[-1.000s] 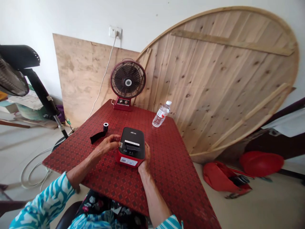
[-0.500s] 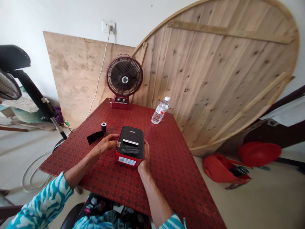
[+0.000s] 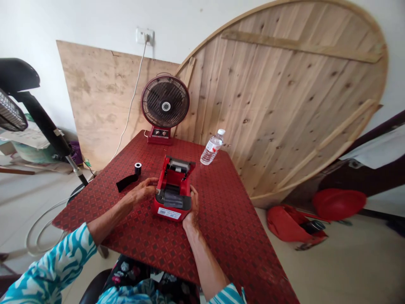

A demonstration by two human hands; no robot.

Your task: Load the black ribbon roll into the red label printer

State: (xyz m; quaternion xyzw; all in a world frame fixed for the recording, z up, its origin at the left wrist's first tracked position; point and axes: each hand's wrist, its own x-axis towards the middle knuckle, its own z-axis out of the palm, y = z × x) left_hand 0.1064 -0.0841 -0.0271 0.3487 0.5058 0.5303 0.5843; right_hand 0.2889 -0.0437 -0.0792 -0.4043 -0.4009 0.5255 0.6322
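A small red and black label printer sits on the red patterned table in front of me. Its lid stands swung up, showing the red inside. My left hand grips the printer's left side, fingers curled against it. My right hand clasps the right side, the fingers partly hidden behind the body. A black ribbon roll with a loose black strip lies on the table just left of my left hand.
A red desk fan stands at the table's far edge, a plastic water bottle to its right. A round wooden tabletop leans on the wall. A standing fan is at left; red bags lie on the floor.
The printer's lid, closed half a second ago, has sprung up and now stands open. Both hands stay on the printer's sides.
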